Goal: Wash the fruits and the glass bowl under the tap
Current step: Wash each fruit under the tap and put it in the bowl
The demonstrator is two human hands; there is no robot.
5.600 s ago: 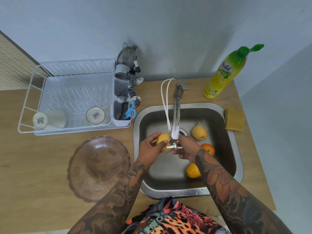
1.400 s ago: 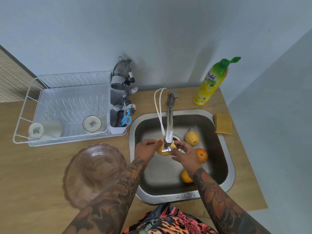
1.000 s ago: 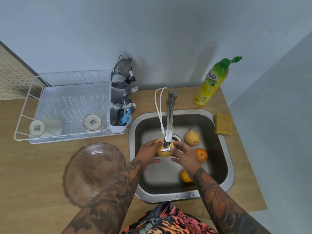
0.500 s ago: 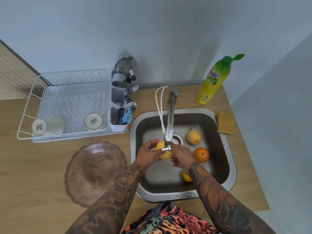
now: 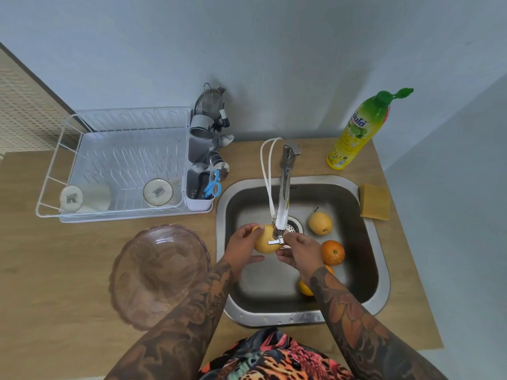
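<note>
A yellow pear [image 5: 264,242] sits under the spout of the tap [image 5: 284,198], over the steel sink [image 5: 236,193]. My left hand [image 5: 241,248] grips the pear from the left, fingers curled over its top. My right hand [image 5: 300,252] touches its right side with curled fingers. A second yellow pear [image 5: 320,223] and an orange [image 5: 332,252] lie in the basin. Another orange fruit [image 5: 305,288] is partly hidden by my right forearm. The glass bowl [image 5: 157,275] stands on the wooden counter left of the sink.
A white dish rack [image 5: 118,165] with two cups and a cutlery holder [image 5: 201,187] stands at the back left. A yellow dish-soap bottle [image 5: 356,133] and a sponge [image 5: 375,202] are right of the sink. A white hose [image 5: 266,174] loops beside the tap.
Both hands have kept turning and rubbing the pear under the spout. My right hand has shifted slightly lower on its right side. The other fruits and the bowl have not moved.
</note>
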